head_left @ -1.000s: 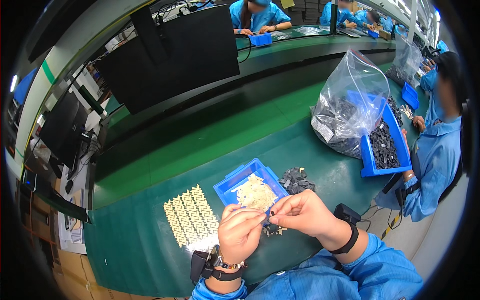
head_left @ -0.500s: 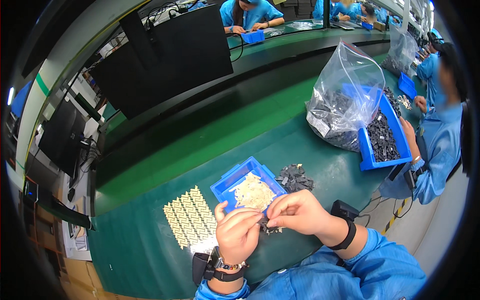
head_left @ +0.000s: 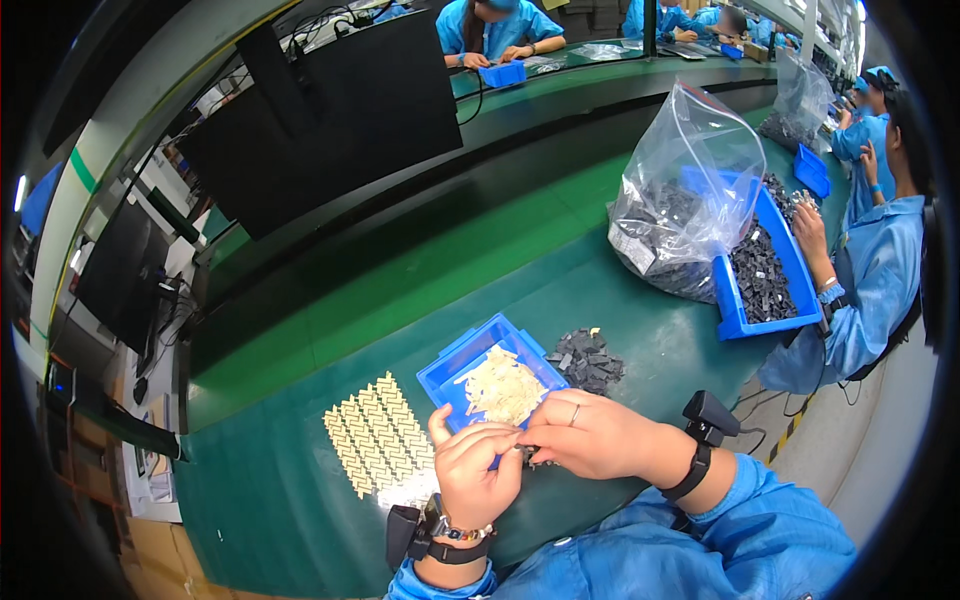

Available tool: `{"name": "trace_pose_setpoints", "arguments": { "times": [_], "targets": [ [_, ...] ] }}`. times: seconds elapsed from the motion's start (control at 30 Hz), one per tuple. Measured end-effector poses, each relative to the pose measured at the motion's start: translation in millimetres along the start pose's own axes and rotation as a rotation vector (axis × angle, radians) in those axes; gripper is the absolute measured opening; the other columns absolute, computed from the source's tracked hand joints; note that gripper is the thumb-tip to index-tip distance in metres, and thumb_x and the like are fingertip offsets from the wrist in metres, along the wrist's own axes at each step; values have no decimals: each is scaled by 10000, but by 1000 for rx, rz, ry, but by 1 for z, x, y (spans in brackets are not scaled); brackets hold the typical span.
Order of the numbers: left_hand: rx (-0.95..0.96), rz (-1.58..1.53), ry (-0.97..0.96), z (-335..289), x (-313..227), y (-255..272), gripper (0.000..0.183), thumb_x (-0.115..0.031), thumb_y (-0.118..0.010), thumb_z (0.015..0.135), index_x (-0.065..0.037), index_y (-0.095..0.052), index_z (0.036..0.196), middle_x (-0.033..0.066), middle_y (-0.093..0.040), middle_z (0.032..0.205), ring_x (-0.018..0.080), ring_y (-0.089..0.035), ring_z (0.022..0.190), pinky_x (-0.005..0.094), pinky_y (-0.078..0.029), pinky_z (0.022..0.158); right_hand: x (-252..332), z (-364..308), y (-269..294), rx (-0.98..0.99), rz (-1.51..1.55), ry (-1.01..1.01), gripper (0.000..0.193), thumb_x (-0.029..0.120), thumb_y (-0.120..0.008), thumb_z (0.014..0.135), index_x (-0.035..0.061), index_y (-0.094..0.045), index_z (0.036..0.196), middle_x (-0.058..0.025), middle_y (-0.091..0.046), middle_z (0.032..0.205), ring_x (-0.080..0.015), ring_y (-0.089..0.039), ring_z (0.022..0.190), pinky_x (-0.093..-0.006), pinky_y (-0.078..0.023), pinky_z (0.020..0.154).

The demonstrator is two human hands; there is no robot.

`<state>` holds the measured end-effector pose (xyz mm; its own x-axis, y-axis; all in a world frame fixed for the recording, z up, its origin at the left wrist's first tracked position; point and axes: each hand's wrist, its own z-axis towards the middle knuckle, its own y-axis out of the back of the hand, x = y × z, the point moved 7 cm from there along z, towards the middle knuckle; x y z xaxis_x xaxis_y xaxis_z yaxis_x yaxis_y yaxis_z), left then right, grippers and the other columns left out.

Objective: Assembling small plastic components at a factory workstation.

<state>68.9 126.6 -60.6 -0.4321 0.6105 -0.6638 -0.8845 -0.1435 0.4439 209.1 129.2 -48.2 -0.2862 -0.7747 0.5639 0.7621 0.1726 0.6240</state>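
Observation:
My left hand (head_left: pixel 476 472) and my right hand (head_left: pixel 585 437) meet at the fingertips, both closed in a pinch on a small black piece (head_left: pixel 527 452). Fingers cover most of it, so its shape is hard to make out. Just beyond my hands is a blue plastic bin (head_left: pixel 447 372) with a heap of small cream-coloured pieces (head_left: pixel 508 385) inside. Behind my right hand lies a loose pile of flat black pieces (head_left: pixel 588 360). Left of my left hand, many cream pieces (head_left: pixel 378 437) are laid out flat in a zigzag pattern.
A large clear plastic bag (head_left: pixel 672 220) of black pieces leans by a long blue bin (head_left: pixel 770 275) at the right. Close beside it sits a co-worker in a blue smock (head_left: pixel 880 270). A dark monitor (head_left: pixel 325 125) stands across the green table (head_left: pixel 270 480).
My right hand has turned so more of its back shows, its fingers still at the black piece. My left hand has barely moved. The co-worker's hand at right has risen.

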Motion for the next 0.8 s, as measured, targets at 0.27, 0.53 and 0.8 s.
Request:
{"name": "trace_pose_setpoints", "arguments": {
  "times": [0.27, 0.53, 0.8],
  "targets": [
    [129, 45, -95, -2, -2, -2, 170, -32, -750, 663, -93, -606, 597, 35, -668, 630, 198, -679, 638, 475, -370, 987, 8, -5, -14, -37, -135, 11, 209, 117, -715, 816, 35, -612, 978, -103, -593, 920, -304, -594, 852, -388, -492, 771],
    [115, 3, -35, 2, -2, -7, 200, -63, -811, 692, -110, -636, 605, -2, -681, 651, 159, -675, 649, 476, -304, 1032, -18, -43, 47, -226, -190, -219, 145, 10, -643, 817, 15, -596, 954, -158, -602, 904, -360, -596, 850, -437, -493, 780],
    [-117, 248, 181, 2, 4, 13, 202, 11, -655, 720, -21, -678, 917, 115, -683, 1030, 329, -605, 1105, 485, -363, 1045, -65, -135, 208, -609, -1084, -675, 378, -92, -601, 807, -31, -607, 1180, -219, -616, 1156, -377, -605, 1046, -401, -480, 942]
  ]
}}
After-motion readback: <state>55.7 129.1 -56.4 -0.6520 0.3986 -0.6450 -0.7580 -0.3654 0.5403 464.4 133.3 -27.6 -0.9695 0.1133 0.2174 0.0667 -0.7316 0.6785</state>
